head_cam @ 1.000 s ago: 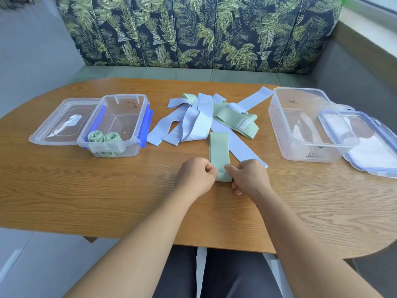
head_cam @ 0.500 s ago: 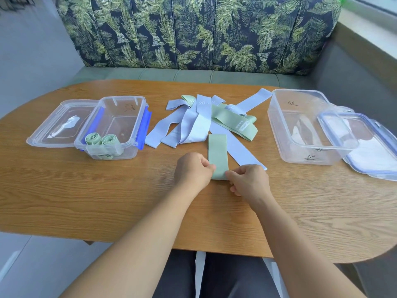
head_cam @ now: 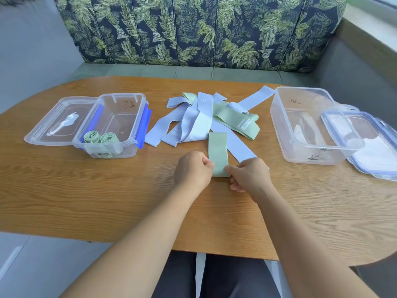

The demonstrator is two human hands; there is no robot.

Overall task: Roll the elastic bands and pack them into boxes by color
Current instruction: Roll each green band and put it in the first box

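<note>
You are pinching the near end of a flat green band point(head_cam: 217, 150), lying lengthwise on the desk point(head_cam: 107, 190), between your left hand point(head_cam: 193, 169) and right hand point(head_cam: 250, 176). Just behind it, a loose pile of pale blue bands point(head_cam: 189, 123) is lying crossed with another green band point(head_cam: 236, 122). The clear left box point(head_cam: 120, 104) is standing open, holding two rolled green bands point(head_cam: 101, 139). The clear right box point(head_cam: 300, 147) is standing open well to the right.
</note>
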